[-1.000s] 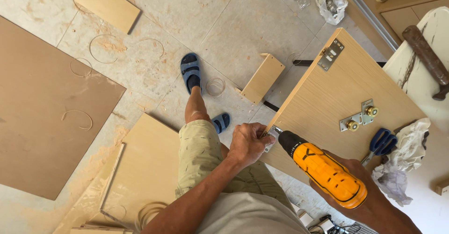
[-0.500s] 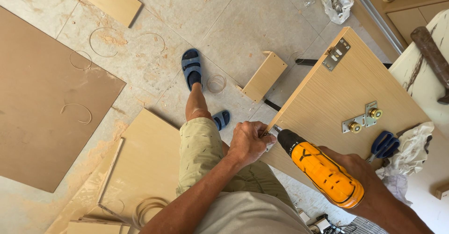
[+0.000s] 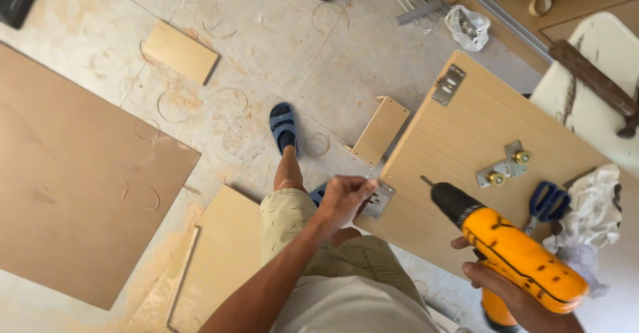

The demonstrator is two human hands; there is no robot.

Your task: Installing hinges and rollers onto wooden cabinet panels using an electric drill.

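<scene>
Drill (image 3: 512, 256) pulled back off hinge (image 3: 378, 198); dusty floor (image 3: 279, 47), board (image 3: 466, 153).

Your right hand (image 3: 506, 293): cut by bottom edge | your fingers (image 3: 356, 190) hide part of hinge plate (image 3: 379, 200) | scissors (image 3: 547, 203): blades hidden

A crumpled clear plastic bag (image 3: 468, 27) of small hardware lies on the floor just beyond the far corner of the light wooden panel (image 3: 466, 140). No labels, signs or screens show.
</scene>
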